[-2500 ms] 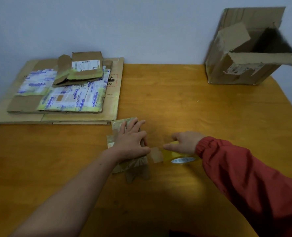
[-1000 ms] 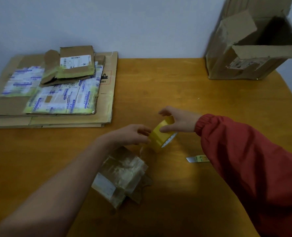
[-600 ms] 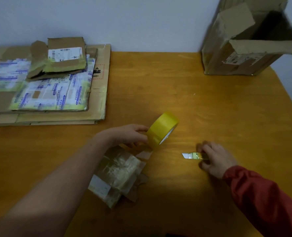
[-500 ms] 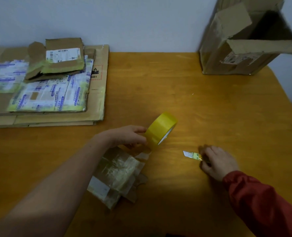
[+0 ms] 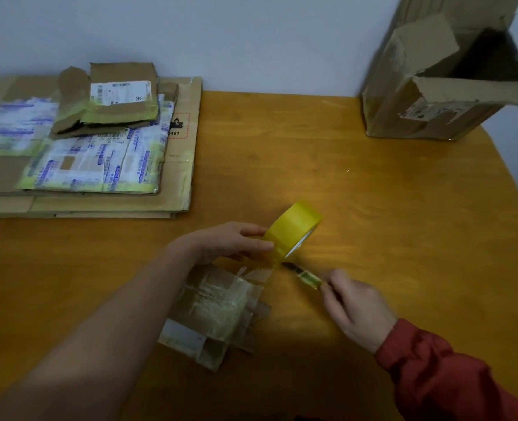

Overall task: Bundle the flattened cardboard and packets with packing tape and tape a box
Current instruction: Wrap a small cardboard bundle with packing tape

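Observation:
My left hand (image 5: pixel 233 240) holds a yellow roll of packing tape (image 5: pixel 292 229) raised above the table. A strip of clear tape runs down from the roll to a small taped cardboard bundle (image 5: pixel 215 314) lying near the front. My right hand (image 5: pixel 358 308) grips a small utility knife (image 5: pixel 305 275), its blade tip touching the tape strip just under the roll. A stack of flattened cardboard and printed packets (image 5: pixel 90 144) lies at the back left. An open, torn cardboard box (image 5: pixel 443 83) stands at the back right.
The wooden table (image 5: pixel 373 208) has its right edge close to the box. A pale wall runs behind the table.
My right hand let go of the roll, picked the knife up off the table and brought its blade to the tape strip. My left hand kept the roll raised.

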